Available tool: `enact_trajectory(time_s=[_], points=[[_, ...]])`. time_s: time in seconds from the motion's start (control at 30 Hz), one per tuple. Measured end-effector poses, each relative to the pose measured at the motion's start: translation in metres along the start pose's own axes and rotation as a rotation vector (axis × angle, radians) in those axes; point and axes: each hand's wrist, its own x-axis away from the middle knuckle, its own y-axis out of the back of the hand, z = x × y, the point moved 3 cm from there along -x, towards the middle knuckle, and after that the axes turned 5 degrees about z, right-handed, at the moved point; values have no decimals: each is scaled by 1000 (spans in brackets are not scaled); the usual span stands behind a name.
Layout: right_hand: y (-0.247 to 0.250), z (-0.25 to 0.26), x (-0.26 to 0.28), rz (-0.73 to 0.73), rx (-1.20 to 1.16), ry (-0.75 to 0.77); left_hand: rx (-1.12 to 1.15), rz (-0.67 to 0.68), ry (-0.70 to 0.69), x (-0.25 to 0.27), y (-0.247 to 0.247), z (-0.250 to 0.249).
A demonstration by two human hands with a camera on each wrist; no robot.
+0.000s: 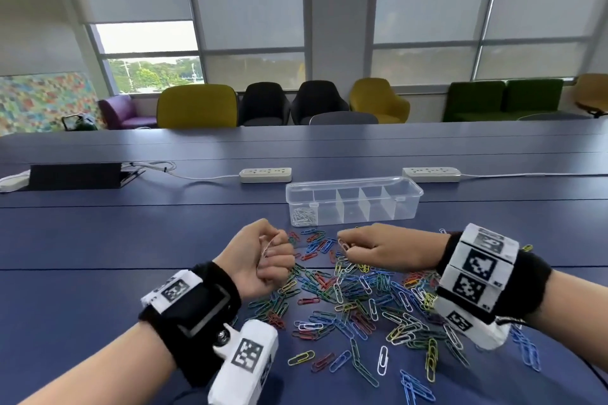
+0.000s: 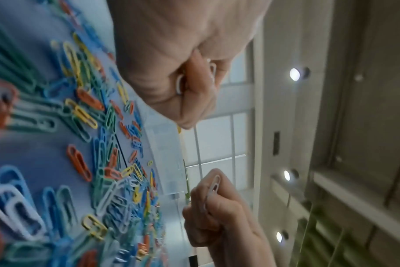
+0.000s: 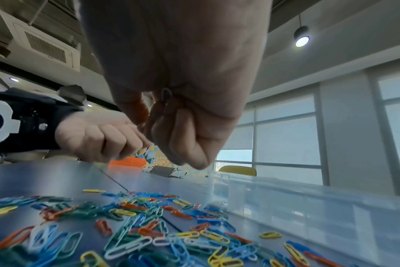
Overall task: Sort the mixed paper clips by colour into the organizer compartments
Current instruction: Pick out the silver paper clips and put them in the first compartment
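While the left hand (image 1: 263, 256) curls around white clips and the right hand's (image 1: 378, 248) fingers pinch another white clip (image 1: 343, 245), carry both over the organizer (image 1: 353, 204) behind the pile (image 1: 362, 299). Release them low into its leftmost compartment, where white clips already lie, so none bounce onto the tabletop (image 1: 131, 240).

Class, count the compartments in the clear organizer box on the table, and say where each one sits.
5, in one row along the organizer box: the leftmost holds white paper clips, the other four to its right look empty. None seem hidden.
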Motion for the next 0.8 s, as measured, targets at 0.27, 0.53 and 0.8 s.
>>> enact_trajectory(time_s=[0.27,0.53,0.8], points=[[15,35,-26,-6,193,13,325,-93,-127,-20,14,16],[9,68,-80,76,456,21,357,-57,-113,-32,16,17],[62,21,-84,-222,-37,102,511,-50,-82,-50,10,-3]])
